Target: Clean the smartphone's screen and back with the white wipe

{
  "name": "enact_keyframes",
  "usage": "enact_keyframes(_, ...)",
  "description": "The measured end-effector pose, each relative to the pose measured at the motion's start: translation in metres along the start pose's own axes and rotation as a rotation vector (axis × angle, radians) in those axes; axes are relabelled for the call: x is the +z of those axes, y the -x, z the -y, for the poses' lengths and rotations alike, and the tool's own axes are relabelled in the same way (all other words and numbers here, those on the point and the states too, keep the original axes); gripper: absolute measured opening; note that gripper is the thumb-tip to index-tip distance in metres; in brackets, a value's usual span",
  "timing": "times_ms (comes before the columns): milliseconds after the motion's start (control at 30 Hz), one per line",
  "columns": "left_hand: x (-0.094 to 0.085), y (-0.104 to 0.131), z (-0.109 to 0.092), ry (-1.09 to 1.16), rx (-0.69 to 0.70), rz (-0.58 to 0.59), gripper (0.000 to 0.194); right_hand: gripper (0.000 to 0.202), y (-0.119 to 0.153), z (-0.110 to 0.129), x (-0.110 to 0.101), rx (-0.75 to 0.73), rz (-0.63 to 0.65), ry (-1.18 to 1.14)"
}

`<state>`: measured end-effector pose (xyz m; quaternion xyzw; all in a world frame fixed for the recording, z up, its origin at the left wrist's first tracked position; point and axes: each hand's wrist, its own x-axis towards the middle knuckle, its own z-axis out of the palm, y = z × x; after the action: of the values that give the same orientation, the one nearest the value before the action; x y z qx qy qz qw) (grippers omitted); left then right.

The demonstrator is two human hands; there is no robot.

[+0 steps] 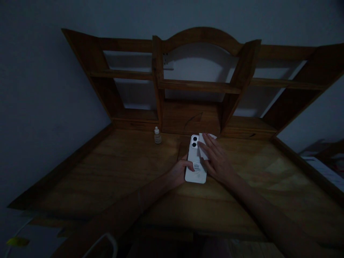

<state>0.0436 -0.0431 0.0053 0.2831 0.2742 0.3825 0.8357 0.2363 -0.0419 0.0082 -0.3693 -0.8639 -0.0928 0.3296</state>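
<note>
Our left hand is closed on the near left edge of the white phone, its thumb across the back beside a small printed label. Our right hand lies over a white sheet on the phone's far right side, fingers laid out along it; we cannot tell whether that thumb pinches the sheet. The phone is near the middle of the table, back up and lenses to the far end; whether it rests on the wood is hidden.

We judge that a hard push from the right could twist the phone, since only the left hand clearly grips it. Fingers sliding left might snag the sheet on the raised lenses. Dim light could hide smears. Well apart at far left, the upright bottle might topple if an arm swept wide.
</note>
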Motion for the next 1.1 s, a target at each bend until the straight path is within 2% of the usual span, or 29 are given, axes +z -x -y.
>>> enact_keyframes(233,-0.0014,0.0001,0.0004,-0.012,0.004,0.016,0.066,0.076,-0.0019,0.0032,-0.0020,0.019,-0.007,-0.057)
enact_keyframes(400,-0.0019,-0.0007,0.0005,0.035,-0.001,0.028,0.082,0.074,-0.0022,0.0040,-0.0012,0.025,0.025,-0.049)
enact_keyframes(533,0.0001,0.0006,-0.0002,0.049,-0.006,0.020,0.086,0.073,-0.0020,0.0040,-0.0003,0.027,0.023,-0.048)
enact_keyframes(767,0.0000,0.0002,-0.0003,0.037,-0.032,-0.002,0.074,0.071,-0.0019,0.0035,0.0006,0.024,0.026,-0.021)
enact_keyframes(1100,-0.0036,-0.0023,0.0018,0.048,-0.047,-0.016,0.067,0.071,-0.0019,0.0033,0.0018,0.034,0.035,-0.008)
